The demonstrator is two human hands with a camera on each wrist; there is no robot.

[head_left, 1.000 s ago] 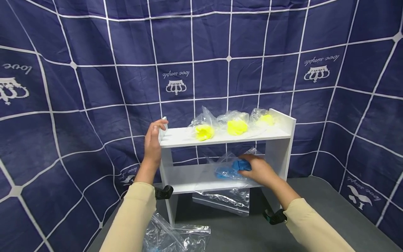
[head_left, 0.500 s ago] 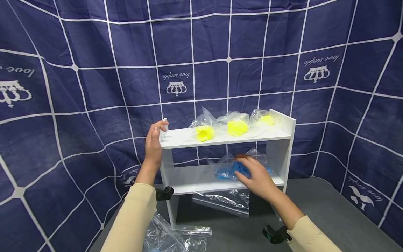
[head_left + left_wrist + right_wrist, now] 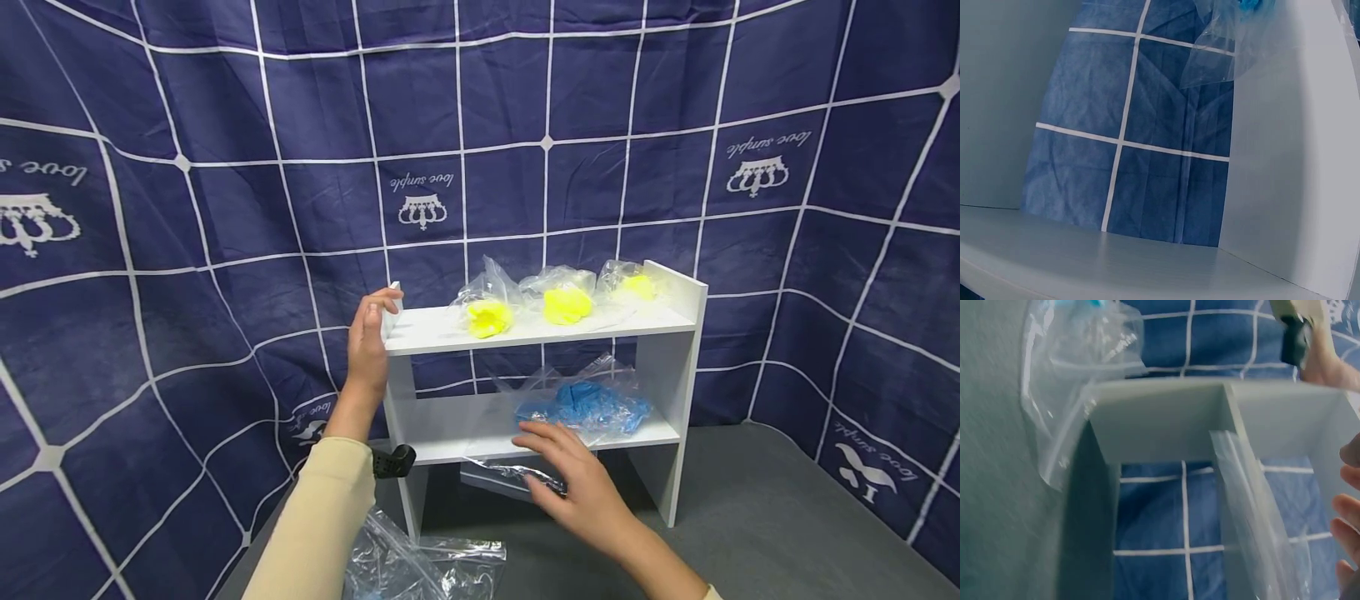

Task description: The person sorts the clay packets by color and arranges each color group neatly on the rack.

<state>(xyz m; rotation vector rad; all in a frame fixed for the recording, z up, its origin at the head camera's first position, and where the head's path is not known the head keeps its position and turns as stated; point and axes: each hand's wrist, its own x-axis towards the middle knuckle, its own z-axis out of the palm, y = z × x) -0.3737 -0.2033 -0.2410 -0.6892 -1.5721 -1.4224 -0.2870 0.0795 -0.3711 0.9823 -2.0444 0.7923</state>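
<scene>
A small white shelf unit (image 3: 450, 425) stands ahead in the head view. My left hand (image 3: 367, 342) holds the top of its left side panel, fingers bent over the edge. My right hand (image 3: 585, 492) hangs in front of the lower board with fingers spread and nothing in them; its fingertips (image 3: 1349, 528) show at the right edge of the right wrist view. On that board's right half lie crumpled blue lumps (image 3: 588, 402) in clear plastic bags. A clear zip bag (image 3: 510, 479) droops below the board's front edge, partly behind my right hand.
Several yellow lumps sit bagged on the top board: left lump (image 3: 489, 318), middle lump (image 3: 567, 305), right lump (image 3: 639, 287). Loose clear zip bags (image 3: 465, 571) lie on the grey tabletop (image 3: 742, 508) at front left. A blue checked curtain (image 3: 502, 192) encloses the back and sides.
My right hand has let go of the blue lump and drawn back, down and toward me. The blue lumps stay on the lower board. My left hand has kept its place.
</scene>
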